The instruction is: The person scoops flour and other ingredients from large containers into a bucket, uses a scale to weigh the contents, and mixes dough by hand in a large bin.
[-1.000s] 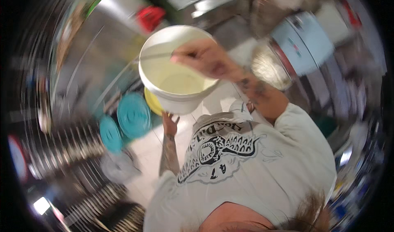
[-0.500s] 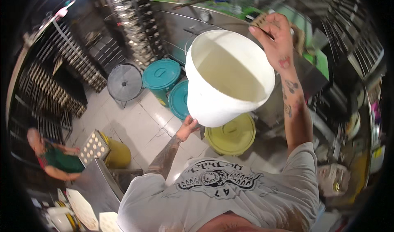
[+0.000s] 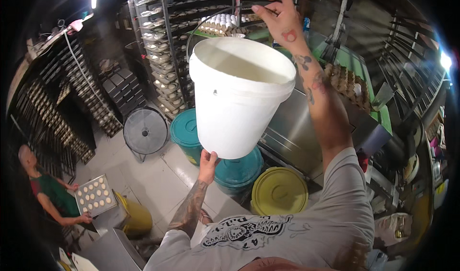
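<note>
My right hand [image 3: 280, 17], high at the upper middle, grips the thin handle of a white plastic bucket [image 3: 239, 113]. The bucket is raised and tipped slightly, its pale inside partly visible. My left hand [image 3: 208, 163] holds it from below at the bottom edge. Beneath it stand two teal lidded bins [image 3: 238, 172] and a yellow lidded bin [image 3: 279, 192].
A co-worker [image 3: 52, 196] at the left holds a tray of pale round pieces [image 3: 96, 194] beside a yellow drum [image 3: 136, 216]. Racks of pans [image 3: 160, 55], a floor fan [image 3: 145, 129], egg trays [image 3: 347, 84] on a green counter and a steel unit [image 3: 297, 127] surround me.
The view has swung round and steadied. The bucket is more upright, showing more of its side, and my right hand has risen. The co-worker's tray now shows fully.
</note>
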Tool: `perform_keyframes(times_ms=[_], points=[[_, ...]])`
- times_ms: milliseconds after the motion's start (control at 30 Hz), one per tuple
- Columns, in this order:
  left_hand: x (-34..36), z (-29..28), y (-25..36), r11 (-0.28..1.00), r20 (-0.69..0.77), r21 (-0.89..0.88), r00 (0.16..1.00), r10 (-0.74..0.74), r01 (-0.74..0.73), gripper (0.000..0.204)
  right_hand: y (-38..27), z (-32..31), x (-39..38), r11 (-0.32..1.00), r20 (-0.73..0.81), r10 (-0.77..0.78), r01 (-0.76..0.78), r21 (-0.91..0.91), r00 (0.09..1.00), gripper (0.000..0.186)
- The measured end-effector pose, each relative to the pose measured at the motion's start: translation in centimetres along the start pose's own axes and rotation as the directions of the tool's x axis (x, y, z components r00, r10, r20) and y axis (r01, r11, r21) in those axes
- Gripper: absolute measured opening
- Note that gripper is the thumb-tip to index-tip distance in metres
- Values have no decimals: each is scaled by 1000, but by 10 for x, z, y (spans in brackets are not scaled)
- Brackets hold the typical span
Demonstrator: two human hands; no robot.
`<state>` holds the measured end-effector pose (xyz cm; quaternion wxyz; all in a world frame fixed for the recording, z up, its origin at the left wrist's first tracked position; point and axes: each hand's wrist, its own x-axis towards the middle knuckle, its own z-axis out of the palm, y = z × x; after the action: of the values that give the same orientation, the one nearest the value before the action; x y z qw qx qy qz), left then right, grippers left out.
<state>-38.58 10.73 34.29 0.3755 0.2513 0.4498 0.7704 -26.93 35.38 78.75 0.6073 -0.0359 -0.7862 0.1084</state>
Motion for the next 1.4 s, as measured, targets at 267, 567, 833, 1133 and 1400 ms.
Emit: perform_keyframes(times_ms=[267,567,833,1133,1400], points=[[57,-53,1,988,79,98,988,-131,124,43,44,53,-7,969,-53,-70,56,-243,996,40],[20,-207,-2,853,62,337,894,-443,399,55,29,-50,-276,855,-665,430,-512,82,611,35],[-18,-412,0,512,-455,340,615,-644,789,51,1,149,-800,-845,675,534,-352,403,-509,30],[81,-520,-39,412,-257,640,686,-681,649,44,65,223,-913,-589,67,681,-491,642,-730,38],[171,-500,-103,396,-91,683,609,-788,614,53,31,271,-771,-269,-50,844,-502,822,-535,34]])
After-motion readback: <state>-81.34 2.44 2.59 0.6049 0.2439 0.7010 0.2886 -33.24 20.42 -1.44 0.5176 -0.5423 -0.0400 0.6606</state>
